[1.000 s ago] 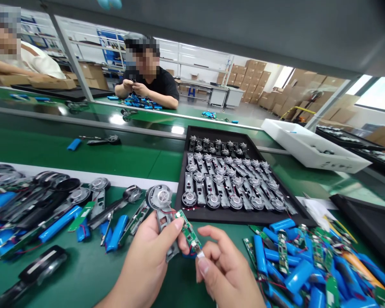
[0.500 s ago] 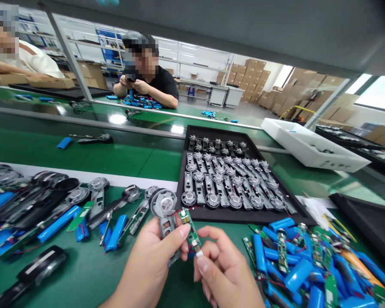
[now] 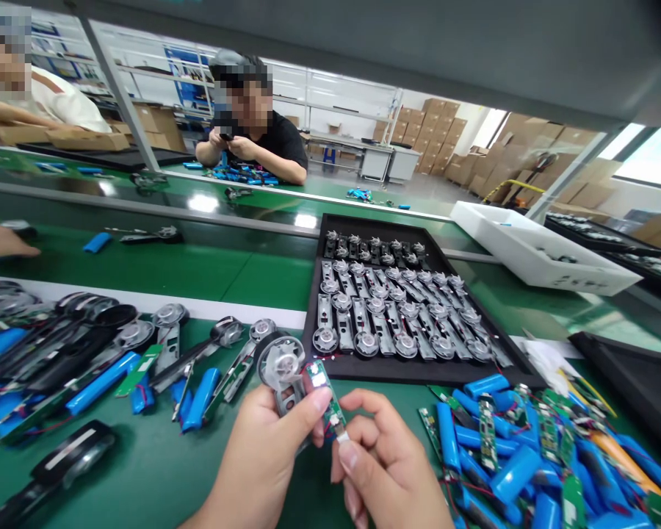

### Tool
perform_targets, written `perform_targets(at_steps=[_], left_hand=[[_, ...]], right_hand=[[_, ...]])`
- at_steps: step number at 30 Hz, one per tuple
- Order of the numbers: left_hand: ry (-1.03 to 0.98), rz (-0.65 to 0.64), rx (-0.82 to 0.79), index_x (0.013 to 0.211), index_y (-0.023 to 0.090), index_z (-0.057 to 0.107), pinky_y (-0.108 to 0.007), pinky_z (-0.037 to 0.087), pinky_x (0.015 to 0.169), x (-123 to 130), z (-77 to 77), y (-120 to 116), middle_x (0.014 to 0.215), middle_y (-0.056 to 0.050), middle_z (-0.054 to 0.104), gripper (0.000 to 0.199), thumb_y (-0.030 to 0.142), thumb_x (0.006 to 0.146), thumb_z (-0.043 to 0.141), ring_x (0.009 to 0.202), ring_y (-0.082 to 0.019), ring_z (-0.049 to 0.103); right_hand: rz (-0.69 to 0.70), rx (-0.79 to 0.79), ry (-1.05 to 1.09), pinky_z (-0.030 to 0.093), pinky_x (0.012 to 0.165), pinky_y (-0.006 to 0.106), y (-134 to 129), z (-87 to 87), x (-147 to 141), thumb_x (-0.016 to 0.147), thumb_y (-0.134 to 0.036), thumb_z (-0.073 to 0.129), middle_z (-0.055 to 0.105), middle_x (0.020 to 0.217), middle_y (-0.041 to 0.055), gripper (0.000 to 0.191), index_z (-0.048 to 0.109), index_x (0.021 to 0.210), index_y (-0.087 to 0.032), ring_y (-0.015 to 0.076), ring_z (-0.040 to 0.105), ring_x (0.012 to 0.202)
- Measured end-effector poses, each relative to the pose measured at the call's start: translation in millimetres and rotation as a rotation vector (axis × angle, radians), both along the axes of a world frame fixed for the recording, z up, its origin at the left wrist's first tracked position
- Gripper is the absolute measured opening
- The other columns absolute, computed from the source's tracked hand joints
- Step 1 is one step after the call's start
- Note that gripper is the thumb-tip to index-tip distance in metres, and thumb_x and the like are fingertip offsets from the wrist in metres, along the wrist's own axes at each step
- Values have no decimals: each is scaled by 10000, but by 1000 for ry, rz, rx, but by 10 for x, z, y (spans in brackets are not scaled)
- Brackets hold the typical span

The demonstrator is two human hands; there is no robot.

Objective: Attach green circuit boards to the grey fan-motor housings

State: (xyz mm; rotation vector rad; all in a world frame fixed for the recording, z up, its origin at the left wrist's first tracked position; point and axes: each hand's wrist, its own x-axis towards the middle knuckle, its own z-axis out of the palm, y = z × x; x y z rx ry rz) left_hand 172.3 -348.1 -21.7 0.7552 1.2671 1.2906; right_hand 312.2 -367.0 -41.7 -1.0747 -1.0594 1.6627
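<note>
My left hand [image 3: 258, 459] grips a grey plastic bracket [image 3: 284, 400] that carries a round, clear-hubbed fan unit [image 3: 280, 364]. My right hand [image 3: 383, 470] pinches the lower end of a small green circuit board [image 3: 324, 393], which has a white connector [image 3: 341, 436] at its tip. The left thumb rests beside the board, and thin red wires run between the board and the bracket. The fingers hide the bracket's lower end.
A black tray [image 3: 419, 376] with rows of fan brackets lies just beyond my hands. Blue cells with green boards [image 3: 507, 470] are heaped at right, and assembled parts [image 3: 104, 382] lie at left. A co-worker [image 3: 247, 121] sits across the bench, and another person's hand [image 3: 5, 241] shows at left.
The fan unit has dropped lower and its bracket sits lower in my left hand. Another person's hand has entered at the left edge.
</note>
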Motion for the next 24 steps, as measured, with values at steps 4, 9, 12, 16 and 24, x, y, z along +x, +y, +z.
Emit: perform_targets(at_steps=[4, 9, 12, 16, 24], left_hand=[[13, -5, -3, 588, 188, 603, -270, 459, 547, -11, 28, -14, 525, 24, 605, 296, 366, 723, 796, 530, -147, 538], [-46, -11, -4, 581, 192, 604, -261, 458, 523, -13, 43, -15, 519, 29, 599, 295, 369, 710, 802, 516, -141, 529], [-117, 3, -40, 577, 190, 607, -259, 467, 525, -7, 12, -27, 515, 32, 597, 306, 380, 695, 817, 516, -138, 528], [-190, -13, -28, 613, 190, 620, -263, 486, 548, -14, -53, -50, 538, 42, 602, 308, 391, 682, 843, 521, -132, 531], [-137, 2, 4, 592, 189, 597, -275, 500, 566, -33, -70, -41, 525, 47, 579, 331, 391, 677, 846, 510, -131, 527]], right_hand=[[9, -23, 43, 338, 351, 123, 12, 20, 3, 776, -654, 760, 615, 643, -73, 589, 527, 1092, -215, 35, 447, 371], [50, -4, 62, 356, 364, 149, 12, -21, 24, 802, -636, 747, 625, 656, -62, 566, 519, 1111, -220, 53, 471, 377], [77, 5, 55, 358, 383, 139, 2, -31, 29, 801, -656, 739, 623, 660, -66, 588, 514, 1118, -216, 39, 470, 381], [97, 17, 50, 351, 392, 126, -10, -37, 25, 805, -663, 733, 625, 669, -66, 602, 506, 1133, -212, 27, 463, 388], [132, 49, 71, 358, 392, 145, -13, -92, 13, 830, -656, 712, 619, 680, -58, 582, 493, 1149, -221, 42, 467, 390]])
